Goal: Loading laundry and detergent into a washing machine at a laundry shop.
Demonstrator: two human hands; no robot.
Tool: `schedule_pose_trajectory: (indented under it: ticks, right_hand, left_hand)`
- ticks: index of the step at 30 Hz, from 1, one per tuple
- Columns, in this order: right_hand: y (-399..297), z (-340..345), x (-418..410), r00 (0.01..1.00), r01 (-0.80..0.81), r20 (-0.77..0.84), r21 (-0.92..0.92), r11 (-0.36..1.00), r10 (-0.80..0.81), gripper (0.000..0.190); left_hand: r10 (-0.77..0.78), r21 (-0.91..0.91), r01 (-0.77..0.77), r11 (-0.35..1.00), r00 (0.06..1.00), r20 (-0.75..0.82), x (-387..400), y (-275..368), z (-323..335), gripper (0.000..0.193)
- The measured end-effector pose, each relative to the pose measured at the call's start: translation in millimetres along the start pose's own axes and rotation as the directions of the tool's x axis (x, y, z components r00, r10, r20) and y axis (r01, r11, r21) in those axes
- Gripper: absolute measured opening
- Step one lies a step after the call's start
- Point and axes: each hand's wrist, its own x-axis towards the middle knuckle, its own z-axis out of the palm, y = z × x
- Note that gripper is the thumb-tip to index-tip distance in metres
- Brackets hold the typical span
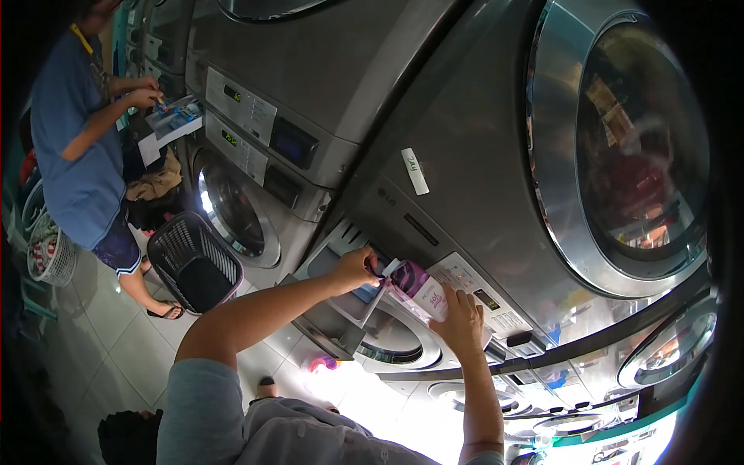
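Observation:
My right hand (459, 322) grips a purple-and-white bottle (415, 289), which looks like fabric softener. The bottle is tilted, its pale neck pointing toward my left hand (351, 272). Between the left fingertips is a small dark cap (375, 271), held close to the bottle's mouth; its inside is hidden. Both hands are over a pulled-out detergent drawer (367, 313) with grey compartments, partly covered by my left hand. Beside my right hand is the washer's control panel (491, 302). Below the drawer, a round washer door (395, 343) is partly hidden.
A person in a blue shirt (81, 139) stands at left, holding a small packet over another open drawer (180, 125). A black laundry basket (195, 267) sits by a washer door (232, 212). A large dryer door (645, 133) is at upper right. Something pink (324, 364) lies on the tiles.

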Motion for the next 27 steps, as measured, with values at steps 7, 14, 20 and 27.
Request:
schedule_pose_trajectory:
  ticks: [7, 14, 20, 27]
  right_hand:
    - [0.3, -1.1, 1.6, 1.0, -0.004, 0.026, -0.031, 1.0, 0.005, 0.065]
    - [2.3, 15.5, -6.2, 0.999, -0.042, 0.016, 0.117, 0.992, 0.04, 0.071]
    - [6.9, 65.0, -22.1, 0.987, -0.076, -0.112, 0.322, 0.944, 0.118, 0.08]
    - [15.9, 91.6, -52.5, 0.932, -0.07, -0.272, 0.511, 0.857, 0.239, 0.077]
  left_hand:
    - [0.008, -0.02, -0.008, 1.0, 1.0, 0.005, 0.1, 0.2, 0.6, 0.035]
    - [-0.107, -0.039, 0.109, 0.993, 0.992, 0.064, 1.5, 1.7, -3.6, 0.037]
    - [-0.135, 0.095, 0.131, 0.987, 0.99, 0.037, 6.8, 5.1, -3.8, 0.041]
    - [-0.097, 0.134, 0.114, 0.984, 0.987, -0.127, 8.5, -1.4, -1.6, 0.052]
